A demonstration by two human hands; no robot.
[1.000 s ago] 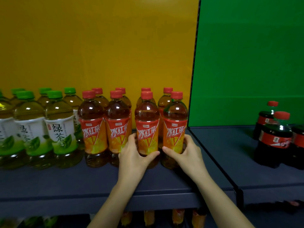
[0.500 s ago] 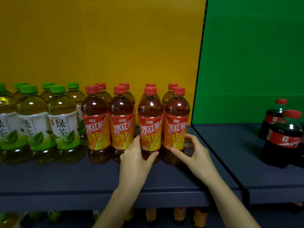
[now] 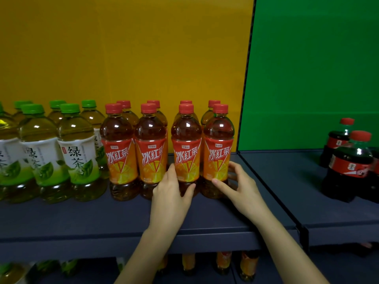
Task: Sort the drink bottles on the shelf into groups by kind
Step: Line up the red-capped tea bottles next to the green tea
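Observation:
Several red-capped iced tea bottles with orange labels stand in two rows on the dark shelf. My left hand grips the base of the third front iced tea bottle, thumb on its right side. My right hand curls round the base of the rightmost front iced tea bottle, thumb on its front and fingers on its right side. To their left stand two more front iced tea bottles, then several green-capped green tea bottles. Cola bottles stand far right.
A yellow back panel is behind the tea and a green panel behind the cola. A dark upright divider splits the two shelf sections. More bottles show on the shelf below.
Both hands have stayed on the two rightmost front iced tea bottles. My right hand's fingers have spread a little round its bottle. The view has shifted slightly.

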